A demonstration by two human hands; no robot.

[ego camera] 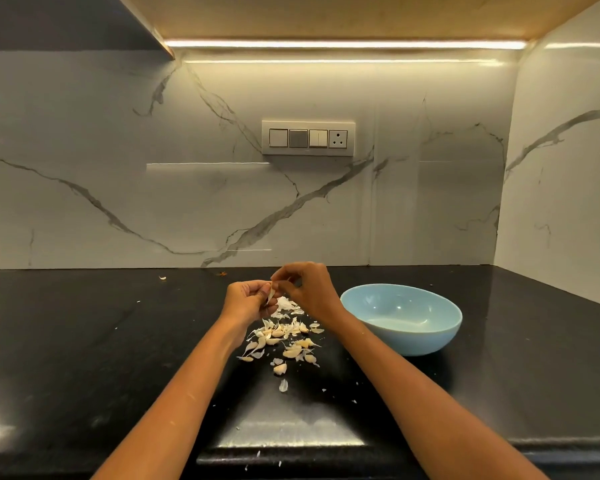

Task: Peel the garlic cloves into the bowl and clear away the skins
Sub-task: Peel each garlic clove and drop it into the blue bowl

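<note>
Over the black counter, my left hand [246,299] grips a garlic clove [271,295] in its curled fingers. My right hand [307,285] is just right of it and pinches the skin at the clove's top. Below both hands lies a loose pile of garlic cloves and papery skins [284,339]. A light blue bowl [404,318] stands to the right of the pile, close to my right forearm. No cloves show inside it.
The black counter [101,341] runs to a marble wall at the back and to another on the right. Small skin scraps lie scattered, one [162,278] at the far left and some near the front edge [257,455]. A switch panel [308,138] is on the wall.
</note>
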